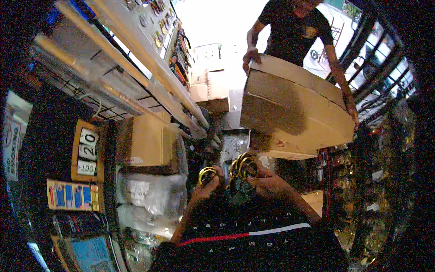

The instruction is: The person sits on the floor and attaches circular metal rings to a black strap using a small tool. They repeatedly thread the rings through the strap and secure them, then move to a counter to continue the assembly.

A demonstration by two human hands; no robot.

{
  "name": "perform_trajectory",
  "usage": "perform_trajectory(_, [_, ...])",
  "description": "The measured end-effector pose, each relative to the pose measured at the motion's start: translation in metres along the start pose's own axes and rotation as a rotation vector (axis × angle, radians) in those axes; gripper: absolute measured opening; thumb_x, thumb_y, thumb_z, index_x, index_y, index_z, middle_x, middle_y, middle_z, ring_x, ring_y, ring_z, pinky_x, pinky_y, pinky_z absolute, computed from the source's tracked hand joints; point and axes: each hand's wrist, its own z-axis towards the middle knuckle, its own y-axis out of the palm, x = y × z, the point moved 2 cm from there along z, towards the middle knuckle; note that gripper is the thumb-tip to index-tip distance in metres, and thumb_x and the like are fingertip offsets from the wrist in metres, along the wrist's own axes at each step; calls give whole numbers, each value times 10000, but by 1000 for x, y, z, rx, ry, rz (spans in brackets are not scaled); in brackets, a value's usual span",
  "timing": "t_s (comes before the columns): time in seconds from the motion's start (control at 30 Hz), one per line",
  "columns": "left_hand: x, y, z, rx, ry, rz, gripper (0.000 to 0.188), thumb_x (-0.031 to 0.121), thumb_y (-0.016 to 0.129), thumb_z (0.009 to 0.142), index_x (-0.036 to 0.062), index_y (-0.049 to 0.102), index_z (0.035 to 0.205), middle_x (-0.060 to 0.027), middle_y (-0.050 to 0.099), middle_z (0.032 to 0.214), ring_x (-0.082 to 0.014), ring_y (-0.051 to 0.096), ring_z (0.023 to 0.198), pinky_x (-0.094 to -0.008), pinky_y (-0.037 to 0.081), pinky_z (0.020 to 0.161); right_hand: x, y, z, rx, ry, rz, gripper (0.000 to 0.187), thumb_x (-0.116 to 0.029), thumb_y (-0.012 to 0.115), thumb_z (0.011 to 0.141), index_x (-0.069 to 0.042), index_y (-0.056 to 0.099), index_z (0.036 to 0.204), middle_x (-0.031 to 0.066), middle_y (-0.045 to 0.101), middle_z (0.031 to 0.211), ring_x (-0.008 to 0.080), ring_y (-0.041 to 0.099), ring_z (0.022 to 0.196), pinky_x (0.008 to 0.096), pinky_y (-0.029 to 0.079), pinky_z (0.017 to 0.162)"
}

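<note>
My left hand [211, 184] is closed on a couple of shiny gold-coloured rings [207, 170], held upright in front of my chest. To its right, my right hand [267, 181] grips a bunch of several similar gold-coloured rings [242, 163], overlapping one another. A small gap lies between the hands. Below the right-hand bunch is a greyish, blurred patch that I cannot make out. Whether the rings are joined to anything does not show.
Ahead, another person in a dark shirt carries a large cardboard box [294, 106] with both hands. Long wrapped poles [149, 81] slant along the left, above a carton [152, 138] and plastic-wrapped bundles [152, 188]. Packed shelves [371, 190] line the right; stacked boxes [208, 86] stand farther off.
</note>
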Motion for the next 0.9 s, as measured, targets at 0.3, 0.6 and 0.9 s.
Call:
perform_trajectory(0.3, [18,-38,41,276,-25,28,274,281,624,939,97,541,1124,10,553,1024,-107,503,984,-271,403,895,-55,-29,141,-269,199,-136,914,-212,681,906,-142,41,1556,87,411,1451,162,455,1238,278,390,991])
perform_trajectory(0.6, [58,-15,58,757,-146,88,353,316,604,951,86,524,1206,-4,560,1082,-118,504,1020,-288,411,917,-117,-19,240,-842,279,32,938,-282,673,916,-103,-1,1544,62,263,1543,139,270,1397,302,215,1143])
perform_trajectory(0.9, [87,25,137,804,-201,163,434,352,584,963,75,507,1289,-18,567,1141,-128,505,1057,-305,419,938,-143,-86,258,-762,282,-280,879,-296,656,925,-99,64,1544,84,245,1556,192,216,1427,328,181,1160])
